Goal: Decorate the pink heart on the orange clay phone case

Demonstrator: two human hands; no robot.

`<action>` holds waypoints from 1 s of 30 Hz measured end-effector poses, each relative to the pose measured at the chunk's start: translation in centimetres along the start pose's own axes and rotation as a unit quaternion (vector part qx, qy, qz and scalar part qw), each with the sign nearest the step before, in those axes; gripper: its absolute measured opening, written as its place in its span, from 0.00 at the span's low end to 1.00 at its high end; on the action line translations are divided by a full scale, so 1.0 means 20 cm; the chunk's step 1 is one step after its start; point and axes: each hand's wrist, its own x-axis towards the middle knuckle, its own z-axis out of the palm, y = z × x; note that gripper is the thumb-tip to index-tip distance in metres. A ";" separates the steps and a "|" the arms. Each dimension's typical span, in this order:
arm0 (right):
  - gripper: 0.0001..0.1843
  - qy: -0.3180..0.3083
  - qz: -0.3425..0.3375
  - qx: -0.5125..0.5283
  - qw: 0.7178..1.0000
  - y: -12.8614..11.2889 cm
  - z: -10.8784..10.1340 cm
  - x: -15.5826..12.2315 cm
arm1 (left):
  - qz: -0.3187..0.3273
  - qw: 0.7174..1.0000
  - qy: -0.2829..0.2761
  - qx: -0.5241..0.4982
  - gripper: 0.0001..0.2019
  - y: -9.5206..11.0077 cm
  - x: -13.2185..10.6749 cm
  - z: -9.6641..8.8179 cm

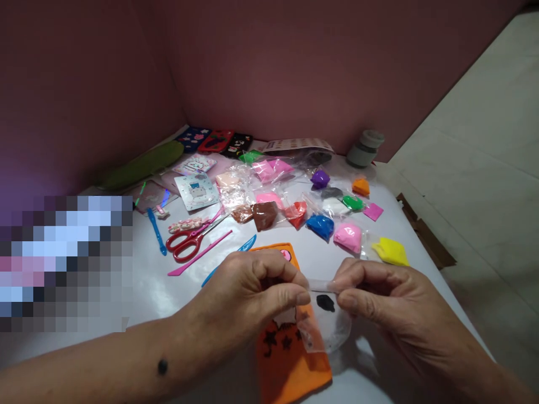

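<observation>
A small clear plastic bag (326, 331) with a black lump of clay (325, 303) inside hangs between my hands. My left hand (256, 286) pinches the bag's top edge at its left corner. On the other corner, the thumb and fingers of my right hand (379, 297) are closed in the same way. Beneath the bag lies an orange rectangular piece (290, 365) decorated with dark star shapes, a pale figure and a pink spot near its top. My left hand and the bag cover part of it.
Red-handled scissors (185, 244), a pink modelling tool (200, 252) and a blue tool (156, 231) lie at left. Bags of coloured clay, including blue (320, 225) and yellow (391, 251), spread across the table. A lidded jar (365, 148) stands at the back right. Pink walls border the table.
</observation>
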 end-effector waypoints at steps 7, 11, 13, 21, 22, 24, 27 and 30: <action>0.05 0.001 0.015 -0.017 1.000 0.01 -0.01 0.01 | -0.045 0.999 0.010 -0.014 0.08 0.01 -0.01 0.01; 0.05 0.006 0.028 -0.009 1.000 0.00 0.01 0.01 | -0.058 0.998 0.010 -0.037 0.08 0.00 -0.03 0.03; 0.07 0.004 0.036 0.000 0.999 -0.01 0.01 0.00 | -0.064 0.997 0.010 -0.047 0.08 0.00 -0.03 0.04; 0.13 0.022 0.044 0.025 0.998 -0.01 0.06 -0.01 | -0.086 0.990 -0.041 -0.104 0.04 0.03 -0.01 0.06; 0.13 0.022 0.044 0.012 0.999 -0.01 0.07 0.00 | -0.086 0.983 -0.062 -0.148 0.04 0.02 -0.01 0.06; 0.12 0.020 0.040 -0.016 0.999 0.00 0.08 0.00 | -0.072 0.975 -0.078 -0.196 0.04 0.01 -0.02 0.07; 0.09 0.011 0.035 -0.074 0.997 0.00 0.10 0.00 | -0.040 0.988 -0.044 -0.145 0.05 -0.01 -0.04 0.08; 0.10 0.008 0.020 -0.127 0.992 0.00 0.10 -0.01 | -0.025 0.995 -0.026 -0.093 0.07 0.00 -0.05 0.09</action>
